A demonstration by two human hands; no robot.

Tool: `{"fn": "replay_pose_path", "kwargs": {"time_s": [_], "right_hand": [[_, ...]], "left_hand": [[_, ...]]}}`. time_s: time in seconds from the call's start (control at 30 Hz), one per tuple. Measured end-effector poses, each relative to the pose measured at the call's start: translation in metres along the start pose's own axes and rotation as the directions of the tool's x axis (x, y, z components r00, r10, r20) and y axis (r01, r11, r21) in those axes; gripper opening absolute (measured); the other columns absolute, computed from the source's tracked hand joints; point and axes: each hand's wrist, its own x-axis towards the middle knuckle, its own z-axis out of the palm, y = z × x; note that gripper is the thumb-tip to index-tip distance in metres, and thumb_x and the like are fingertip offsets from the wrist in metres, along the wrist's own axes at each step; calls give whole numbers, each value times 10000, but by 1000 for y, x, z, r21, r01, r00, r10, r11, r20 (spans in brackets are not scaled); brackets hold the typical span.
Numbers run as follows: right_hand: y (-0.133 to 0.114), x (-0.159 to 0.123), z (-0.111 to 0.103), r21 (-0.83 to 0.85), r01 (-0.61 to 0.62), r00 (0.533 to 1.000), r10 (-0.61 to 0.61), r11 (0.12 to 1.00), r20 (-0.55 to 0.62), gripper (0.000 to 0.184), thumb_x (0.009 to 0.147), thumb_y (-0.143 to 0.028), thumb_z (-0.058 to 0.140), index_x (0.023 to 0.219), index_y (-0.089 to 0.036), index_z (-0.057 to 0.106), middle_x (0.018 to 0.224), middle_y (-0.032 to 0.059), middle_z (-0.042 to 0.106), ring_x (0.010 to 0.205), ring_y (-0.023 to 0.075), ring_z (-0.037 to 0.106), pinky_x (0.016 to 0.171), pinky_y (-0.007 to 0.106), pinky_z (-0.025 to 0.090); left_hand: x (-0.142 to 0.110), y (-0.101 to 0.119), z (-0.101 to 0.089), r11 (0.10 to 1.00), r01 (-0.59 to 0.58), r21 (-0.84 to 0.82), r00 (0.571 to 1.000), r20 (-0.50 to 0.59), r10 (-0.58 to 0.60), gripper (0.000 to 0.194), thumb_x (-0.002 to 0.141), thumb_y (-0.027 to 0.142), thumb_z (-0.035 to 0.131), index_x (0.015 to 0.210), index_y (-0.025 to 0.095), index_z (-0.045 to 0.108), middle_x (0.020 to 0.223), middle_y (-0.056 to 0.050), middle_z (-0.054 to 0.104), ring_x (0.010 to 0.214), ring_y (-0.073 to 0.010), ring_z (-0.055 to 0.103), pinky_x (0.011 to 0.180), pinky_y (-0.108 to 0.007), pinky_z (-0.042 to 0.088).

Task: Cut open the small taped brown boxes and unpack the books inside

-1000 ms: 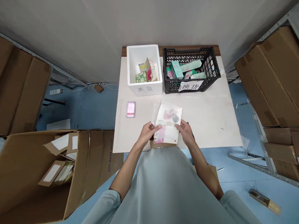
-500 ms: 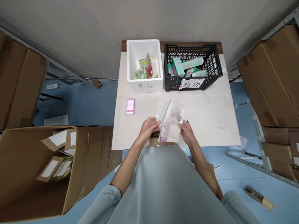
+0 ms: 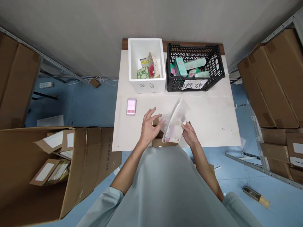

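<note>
My right hand [image 3: 188, 132] pinches the lower right edge of a translucent plastic bag [image 3: 176, 123] with pink and dark printing. Beside the bag's left edge, my left hand [image 3: 151, 126] has its fingers apart; whether a fingertip touches the plastic I cannot tell. Under the bag, at the near edge of the table, lies an opened brown cardboard box [image 3: 163, 142], partly hidden by the bag and my left hand. A small dark object [image 3: 189, 122] shows just behind my right fingers.
On the white-topped table [image 3: 213, 116] stand a white foam box [image 3: 148, 85] with small packets and a black plastic crate [image 3: 208, 85] with green cartons. A pixelated pink card-like item [image 3: 131, 106] lies left. A large carton [image 3: 78, 164] holding parcels is at left; stacked boxes [image 3: 272, 78] are right.
My left hand has let go of the bag's left side and spread its fingers, moving slightly left. The bag has tilted and narrowed, still in my right hand.
</note>
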Motion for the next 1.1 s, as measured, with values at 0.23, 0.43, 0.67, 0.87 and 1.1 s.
{"fn": "replay_pose_path", "kwargs": {"time_s": [0.23, 0.43, 0.67, 0.87, 1.1], "right_hand": [[13, -2, 4, -93, 28, 999, -32, 995, -44, 603, 822, -631, 917, 1284, -292, 733, 1363, 71, 831, 1228, 285, 788, 992, 403, 662], [21, -10, 7, -103, 26, 998, -32, 994, -62, 593, 819, -575, 932, 1304, -297, 734, 1349, 62, 836, 1205, 283, 788, 1006, 419, 655], [21, -12, 1, -248, 119, 974, -161, 961, -157, 517, 778, -656, 941, 1072, -263, 781, 1097, 70, 858, 1124, 290, 785, 1057, 468, 630], [13, -22, 8, -419, 173, 893, -322, 891, -315, 435, 802, -662, 924, 927, -277, 764, 909, 42, 789, 903, 255, 747, 920, 460, 667], [9, -42, 44, -502, 291, 921, -380, 815, -83, 278, 960, -574, 813, 970, -298, 773, 1023, 45, 760, 1002, 256, 723, 1030, 450, 655]], "left_hand": [[14, -1, 5, 988, 137, -72, 984, 121, -127, 318, 818, 403, 973, 1055, 256, 820, 1342, -126, 807, 1480, -404, 613, 1270, -584, 473], [21, -30, 2, 919, 347, -184, 909, 309, -281, 579, 746, 517, 957, 1190, 190, 780, 1074, -92, 836, 980, -278, 787, 915, -391, 603], [10, -39, -9, 922, 323, -213, 914, 322, -246, 465, 798, 617, 902, 966, 206, 763, 908, -39, 808, 842, -240, 755, 755, -311, 559], [4, -38, -9, 911, 319, -263, 942, 192, -275, 466, 780, 603, 924, 960, 217, 737, 1027, -67, 846, 912, -256, 800, 819, -319, 583], [0, -38, -6, 909, 330, -255, 944, 85, -319, 451, 779, 581, 929, 950, 217, 725, 1033, -81, 854, 884, -268, 805, 782, -330, 581]]}}
